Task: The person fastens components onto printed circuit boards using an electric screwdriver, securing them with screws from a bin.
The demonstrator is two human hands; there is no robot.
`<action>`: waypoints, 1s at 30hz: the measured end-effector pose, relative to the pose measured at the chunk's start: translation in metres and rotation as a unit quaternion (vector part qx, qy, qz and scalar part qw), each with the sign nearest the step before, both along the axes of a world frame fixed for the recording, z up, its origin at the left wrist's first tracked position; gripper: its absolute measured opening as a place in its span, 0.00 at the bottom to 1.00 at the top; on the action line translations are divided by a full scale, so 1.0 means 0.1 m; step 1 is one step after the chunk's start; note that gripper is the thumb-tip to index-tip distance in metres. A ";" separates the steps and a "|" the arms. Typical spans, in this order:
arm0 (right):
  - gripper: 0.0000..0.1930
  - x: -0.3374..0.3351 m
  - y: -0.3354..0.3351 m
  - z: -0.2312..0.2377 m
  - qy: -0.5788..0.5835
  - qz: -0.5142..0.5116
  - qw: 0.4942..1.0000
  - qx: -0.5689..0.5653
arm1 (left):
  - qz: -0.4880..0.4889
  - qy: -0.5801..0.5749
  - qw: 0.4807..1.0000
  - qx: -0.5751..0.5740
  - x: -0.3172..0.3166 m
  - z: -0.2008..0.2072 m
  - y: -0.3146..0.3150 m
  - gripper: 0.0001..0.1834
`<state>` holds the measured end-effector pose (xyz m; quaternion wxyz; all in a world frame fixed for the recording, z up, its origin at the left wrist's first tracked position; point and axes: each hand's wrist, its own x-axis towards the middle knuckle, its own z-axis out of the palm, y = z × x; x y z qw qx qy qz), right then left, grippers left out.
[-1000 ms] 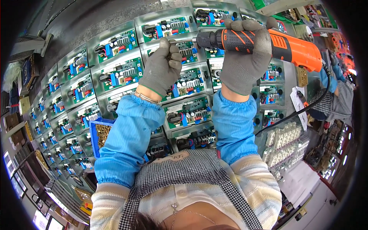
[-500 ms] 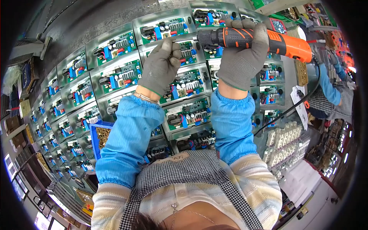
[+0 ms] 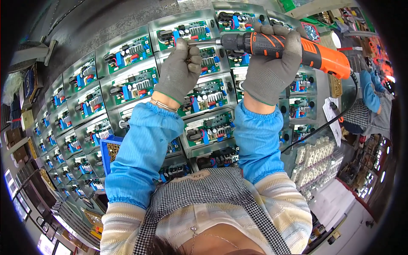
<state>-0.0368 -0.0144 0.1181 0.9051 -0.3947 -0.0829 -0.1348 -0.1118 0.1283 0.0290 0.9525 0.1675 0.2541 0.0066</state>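
Note:
My right hand, in a grey glove, grips an orange and black electric screwdriver lying sideways, its bit pointing left. The bit's tip meets the thumb and fingertip of my left hand, also gloved in grey. That hand's fingers are curled in, and a few small brass-coloured pieces show between them, too small to name surely. Beneath both hands stand rows of open metal trays, each holding a green circuit board with blue, red and black parts.
A blue bin of small brass-coloured pieces sits beside my left forearm. The screwdriver's black cable loops down at the right. White plastic parts lie in rows nearby. Another person works at the far right.
The screwdriver and my right hand have shifted slightly right and down. My left thumb has come up against the bit's tip, and the brass-coloured pieces show more clearly.

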 end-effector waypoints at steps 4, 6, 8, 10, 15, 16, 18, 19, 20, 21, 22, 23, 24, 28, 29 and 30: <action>0.26 0.00 -0.02 -0.03 0.012 0.005 1.000 0.014 | 0.001 -0.040 0.999 -0.008 -0.01 -0.04 0.03 0.23; 0.24 0.00 -0.03 -0.02 0.008 0.009 1.000 0.005 | -0.003 -0.051 0.999 -0.008 -0.01 -0.04 0.03 0.23; 0.17 -0.04 0.00 0.02 0.003 -0.007 1.000 0.008 | -0.009 -0.042 0.998 0.040 -0.03 -0.02 0.03 0.22; 0.15 -0.01 -0.04 0.04 0.022 0.002 1.000 0.010 | -0.014 -0.060 0.996 0.068 -0.04 -0.02 0.04 0.21; 0.14 0.09 -0.04 -0.03 0.063 -0.012 0.996 0.057 | -0.015 -0.091 0.990 0.104 -0.01 -0.04 0.04 0.19; 0.15 0.09 -0.04 -0.03 0.070 -0.011 0.997 0.044 | -0.007 -0.081 0.993 0.090 0.00 -0.05 0.04 0.18; 0.16 0.09 -0.01 -0.05 0.076 -0.010 0.997 0.031 | 0.001 -0.072 0.994 0.076 0.01 -0.07 0.08 0.18; 0.16 0.10 0.00 -0.07 0.053 -0.004 0.999 0.006 | -0.021 -0.059 0.998 0.027 0.02 -0.08 0.12 0.17; 0.17 0.11 0.01 -0.08 0.031 0.002 0.999 -0.018 | -0.042 -0.045 0.998 -0.022 0.03 -0.10 0.15 0.17; 0.17 0.11 0.03 -0.09 0.029 0.002 0.999 -0.020 | -0.042 -0.047 0.998 -0.023 0.05 -0.11 0.16 0.17; 0.19 0.10 0.06 -0.12 0.012 0.005 1.000 -0.008 | -0.041 -0.023 0.998 -0.043 0.06 -0.09 0.17 0.17; 0.22 0.10 0.08 -0.13 -0.005 0.007 1.000 0.004 | -0.041 0.001 0.997 -0.063 0.08 -0.08 0.18 0.16; 0.22 0.10 0.10 -0.12 -0.007 0.008 1.000 0.004 | -0.040 -0.001 0.997 -0.063 0.11 -0.06 0.16 0.16; 0.31 0.19 0.17 -0.05 -0.060 0.011 0.997 -0.052 | 0.002 0.027 1.000 -0.014 0.21 0.04 0.21 0.22; 0.33 0.25 0.16 -0.04 -0.080 0.016 0.994 -0.077 | 0.013 0.067 0.996 0.065 0.26 0.08 0.28 0.20; 0.33 0.33 0.16 -0.05 -0.084 0.017 0.994 -0.075 | 0.024 0.107 0.984 0.144 0.30 0.13 0.35 0.19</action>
